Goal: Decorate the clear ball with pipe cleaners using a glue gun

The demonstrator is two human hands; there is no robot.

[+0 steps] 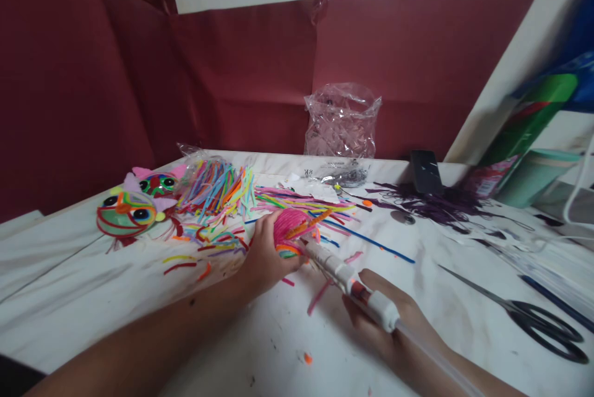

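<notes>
My left hand (pixel 265 251) is closed around a round craft piece (pixel 291 227) covered with pink pipe cleaners, with an orange strip sticking out and green and orange bands low down. In my right hand (pixel 387 316) is a white hot glue gun (pixel 346 276), its nozzle pointing left at the piece and close to its surface; whether it touches I cannot tell. A clear glue stick runs back from the gun toward the lower right. Cut pipe cleaners (pixel 278 199) lie behind the piece, and a long blue pipe cleaner (pixel 371 242) stretches to its right.
Two finished-looking animal faces (pixel 127 214) stand at the left beside a bag of coloured pipe cleaners (pixel 213 183). Scissors (pixel 524 310) lie at the right. Purple strips (pixel 431 205), a dark phone (pixel 426 171) and a clear plastic bag (pixel 342 128) are at the back.
</notes>
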